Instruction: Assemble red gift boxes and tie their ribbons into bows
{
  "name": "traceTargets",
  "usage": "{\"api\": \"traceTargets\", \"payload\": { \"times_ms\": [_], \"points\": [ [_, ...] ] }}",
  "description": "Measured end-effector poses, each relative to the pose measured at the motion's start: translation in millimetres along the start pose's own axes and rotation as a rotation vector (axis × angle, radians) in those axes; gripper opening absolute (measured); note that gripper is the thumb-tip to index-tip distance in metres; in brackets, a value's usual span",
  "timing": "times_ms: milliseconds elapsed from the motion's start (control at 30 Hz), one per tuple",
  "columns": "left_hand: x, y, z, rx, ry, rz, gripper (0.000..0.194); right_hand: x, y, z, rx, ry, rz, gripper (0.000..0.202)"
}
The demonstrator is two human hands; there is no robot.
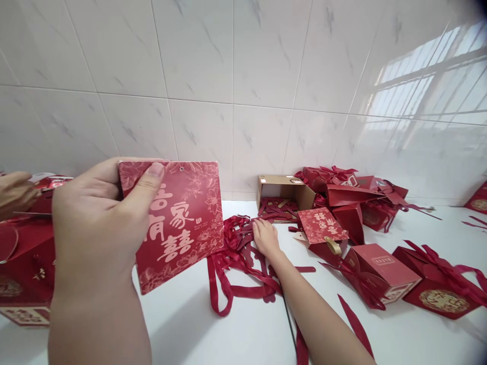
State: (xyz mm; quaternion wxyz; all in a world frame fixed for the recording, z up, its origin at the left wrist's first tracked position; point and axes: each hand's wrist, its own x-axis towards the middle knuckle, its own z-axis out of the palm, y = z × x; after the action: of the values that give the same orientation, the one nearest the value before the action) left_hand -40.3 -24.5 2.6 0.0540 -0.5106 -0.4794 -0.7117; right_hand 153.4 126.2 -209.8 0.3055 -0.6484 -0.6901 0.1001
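My left hand (pixel 102 218), raised close to the camera, grips a square red card (pixel 201 213) between thumb and fingers. Pale Chinese characters and flower line art cover its face, and a small hole sits near the top edge. Farther off, my right hand (pixel 267 238) is down in a heap of dark red straps (pixel 247 238), fingers bent and pinching at a strap; the fingertips are partly hidden. Shiny red ribbon (pixel 243 291) lies tangled beside that hand. Just behind stands an open cardboard box (pixel 304 192) on its side, with more straps in it.
Red gift boxes (pixel 384 268) with ribbon bows fill the right side of the white table (pixel 182 324). Another red card (pixel 321 225) lies among them. At the left edge, another person's hand (pixel 17 192) is over more red boxes (pixel 26 274). A tiled wall (pixel 201 126) closes the back.
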Motion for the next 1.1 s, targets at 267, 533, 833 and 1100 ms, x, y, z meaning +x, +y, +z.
{"api": "traceTargets", "payload": {
  "times_ms": [267, 533, 833, 1100],
  "points": [
    [0.8, -1.8, 0.0, 0.02, 0.015, 0.007, 0.012, 23.5, 63.3, -29.0, -0.016, 0.244, 0.22, 0.031],
    [-2.4, 4.3, 1.7, 0.043, 0.026, 0.001, 0.012, 20.0, 88.6, -48.3, -0.111, 0.19, 0.32, 0.03],
    [-2.6, 5.7, 1.4, 0.024, 0.027, -0.006, 0.012, 12.4, 71.8, -44.8, -0.208, 0.041, 0.325, 0.029],
    [-2.1, 3.1, 1.1, -0.021, 0.018, -0.007, 0.01, 15.5, 36.6, -39.8, -0.075, -0.156, 0.005, 0.027]
  ]
}}
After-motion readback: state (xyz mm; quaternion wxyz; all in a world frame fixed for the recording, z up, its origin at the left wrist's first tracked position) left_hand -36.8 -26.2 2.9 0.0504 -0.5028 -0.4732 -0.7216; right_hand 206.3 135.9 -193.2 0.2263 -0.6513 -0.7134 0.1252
